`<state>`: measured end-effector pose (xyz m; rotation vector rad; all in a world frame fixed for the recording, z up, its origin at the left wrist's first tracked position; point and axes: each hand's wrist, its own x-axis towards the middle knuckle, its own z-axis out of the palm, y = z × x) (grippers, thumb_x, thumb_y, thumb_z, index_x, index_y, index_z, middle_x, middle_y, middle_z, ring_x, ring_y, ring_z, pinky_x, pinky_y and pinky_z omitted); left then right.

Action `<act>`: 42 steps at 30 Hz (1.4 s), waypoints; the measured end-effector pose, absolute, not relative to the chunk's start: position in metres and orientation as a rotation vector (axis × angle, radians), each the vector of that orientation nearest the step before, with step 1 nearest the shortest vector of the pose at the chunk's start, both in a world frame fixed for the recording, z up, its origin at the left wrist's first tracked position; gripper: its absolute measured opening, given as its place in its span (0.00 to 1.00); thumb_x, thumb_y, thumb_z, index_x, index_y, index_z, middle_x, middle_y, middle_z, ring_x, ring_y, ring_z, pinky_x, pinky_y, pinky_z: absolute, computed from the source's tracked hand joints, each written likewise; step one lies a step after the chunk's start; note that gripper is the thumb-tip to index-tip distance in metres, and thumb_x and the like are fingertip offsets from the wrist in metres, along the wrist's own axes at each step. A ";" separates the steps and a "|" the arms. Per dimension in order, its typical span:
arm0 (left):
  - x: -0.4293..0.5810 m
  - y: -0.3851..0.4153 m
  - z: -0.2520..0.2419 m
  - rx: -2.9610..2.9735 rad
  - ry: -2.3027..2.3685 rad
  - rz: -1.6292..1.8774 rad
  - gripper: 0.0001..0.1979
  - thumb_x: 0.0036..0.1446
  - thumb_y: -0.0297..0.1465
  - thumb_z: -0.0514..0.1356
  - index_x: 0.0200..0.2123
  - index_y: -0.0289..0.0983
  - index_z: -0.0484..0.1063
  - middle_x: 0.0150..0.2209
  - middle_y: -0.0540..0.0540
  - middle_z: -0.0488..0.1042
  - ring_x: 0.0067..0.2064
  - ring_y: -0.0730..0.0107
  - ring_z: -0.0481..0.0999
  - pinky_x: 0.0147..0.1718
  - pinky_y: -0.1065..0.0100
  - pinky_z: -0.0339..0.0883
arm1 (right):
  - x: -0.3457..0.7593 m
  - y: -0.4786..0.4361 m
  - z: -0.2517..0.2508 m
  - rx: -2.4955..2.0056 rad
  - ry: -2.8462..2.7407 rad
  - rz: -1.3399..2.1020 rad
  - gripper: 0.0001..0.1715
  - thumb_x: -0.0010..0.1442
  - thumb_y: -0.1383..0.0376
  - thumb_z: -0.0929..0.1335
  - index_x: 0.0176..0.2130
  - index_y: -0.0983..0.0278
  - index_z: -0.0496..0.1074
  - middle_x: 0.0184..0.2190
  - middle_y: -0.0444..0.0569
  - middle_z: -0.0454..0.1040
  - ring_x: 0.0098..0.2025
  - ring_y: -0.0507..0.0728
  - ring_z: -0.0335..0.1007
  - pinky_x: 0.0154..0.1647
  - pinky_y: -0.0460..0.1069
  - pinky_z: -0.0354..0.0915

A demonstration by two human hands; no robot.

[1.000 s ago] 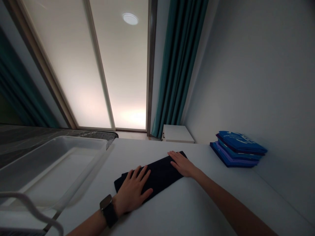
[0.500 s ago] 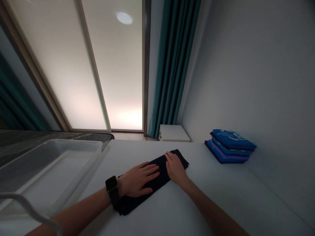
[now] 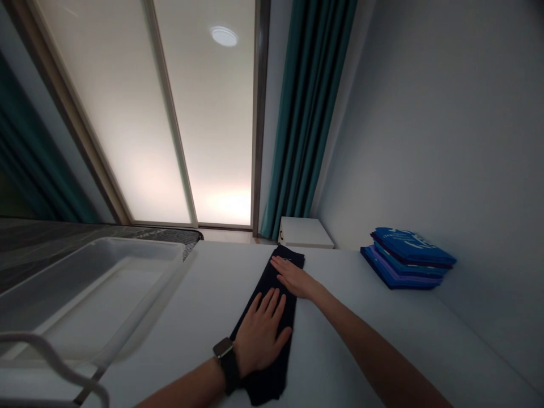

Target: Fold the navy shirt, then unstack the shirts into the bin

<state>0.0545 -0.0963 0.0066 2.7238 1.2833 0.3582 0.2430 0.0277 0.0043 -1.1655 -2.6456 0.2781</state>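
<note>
A dark navy folded cloth (image 3: 272, 283), perhaps a garment, lies as a long narrow strip on the white table (image 3: 204, 300), pointing away from me. My left hand (image 3: 261, 334), with a dark watch on the wrist, rests flat on its nearer half, fingers spread. Toward the far end, my right hand (image 3: 293, 276) lies on the cloth with its fingers stretched out. Neither hand grips the fabric. Parts of the cloth are hidden beneath both hands.
On the right by the wall sits a stack of folded blue and purple cloths (image 3: 410, 258). A translucent plastic bin (image 3: 144, 300) stands at the left, with a grey cable-like strip (image 3: 55, 360) in front. A small white cabinet (image 3: 306, 232) is beyond the table.
The dark cloth has turned from a slant to nearly pointing away from me. Both hands turned with it, the left moving right and nearer, the right shifting slightly left. The view shifted slightly.
</note>
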 end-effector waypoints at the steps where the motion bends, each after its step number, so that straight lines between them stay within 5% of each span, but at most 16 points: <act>1: 0.060 -0.099 0.003 2.711 1.322 0.389 0.33 0.65 0.46 0.43 0.67 0.36 0.48 0.68 0.37 0.49 0.68 0.50 0.46 0.64 0.45 0.43 | 0.241 0.030 0.007 -1.152 -2.675 0.302 0.31 0.67 0.65 0.55 0.67 0.69 0.49 0.68 0.54 0.46 0.70 0.57 0.37 0.69 0.57 0.41; 7: 0.057 -0.098 0.014 2.724 1.276 0.351 0.34 0.64 0.48 0.46 0.66 0.34 0.52 0.66 0.34 0.52 0.67 0.47 0.50 0.62 0.45 0.46 | 0.231 0.042 0.008 -1.325 -2.615 0.492 0.33 0.65 0.60 0.59 0.66 0.65 0.52 0.68 0.54 0.47 0.69 0.60 0.40 0.67 0.61 0.42; 11: 0.027 -0.074 0.039 2.805 0.955 0.259 0.26 0.64 0.43 0.50 0.62 0.40 0.60 0.63 0.41 0.61 0.64 0.56 0.59 0.62 0.54 0.51 | 0.223 0.044 0.003 -1.399 -2.547 0.443 0.30 0.63 0.59 0.61 0.63 0.63 0.59 0.66 0.55 0.55 0.67 0.60 0.48 0.67 0.60 0.45; 16: 0.005 -0.066 0.030 2.746 0.976 0.269 0.27 0.66 0.39 0.48 0.66 0.42 0.51 0.68 0.43 0.51 0.68 0.59 0.50 0.65 0.53 0.45 | 0.212 0.040 -0.006 -1.445 -2.468 0.321 0.32 0.67 0.57 0.57 0.65 0.66 0.54 0.67 0.58 0.50 0.69 0.62 0.41 0.67 0.63 0.36; 23: 0.037 -0.109 0.007 2.660 1.171 0.362 0.31 0.65 0.45 0.48 0.67 0.40 0.48 0.68 0.40 0.48 0.69 0.53 0.42 0.66 0.48 0.41 | 0.199 0.048 -0.003 -1.190 -2.584 0.499 0.29 0.67 0.60 0.54 0.65 0.62 0.54 0.65 0.51 0.56 0.68 0.55 0.46 0.68 0.59 0.42; 31: 0.014 -0.090 0.019 2.415 1.279 0.617 0.21 0.66 0.37 0.46 0.60 0.41 0.63 0.61 0.45 0.64 0.63 0.61 0.61 0.62 0.54 0.54 | 0.214 0.042 -0.014 -1.433 -2.254 0.181 0.28 0.66 0.62 0.54 0.62 0.64 0.59 0.63 0.54 0.59 0.66 0.58 0.49 0.67 0.62 0.41; 42: 0.000 -0.002 0.011 1.913 1.370 0.892 0.21 0.62 0.38 0.48 0.51 0.34 0.71 0.38 0.43 0.78 0.39 0.63 0.76 0.42 0.64 0.68 | 0.235 -0.033 -0.012 -1.505 -2.326 0.239 0.28 0.65 0.59 0.58 0.62 0.63 0.60 0.65 0.55 0.55 0.67 0.61 0.47 0.67 0.61 0.45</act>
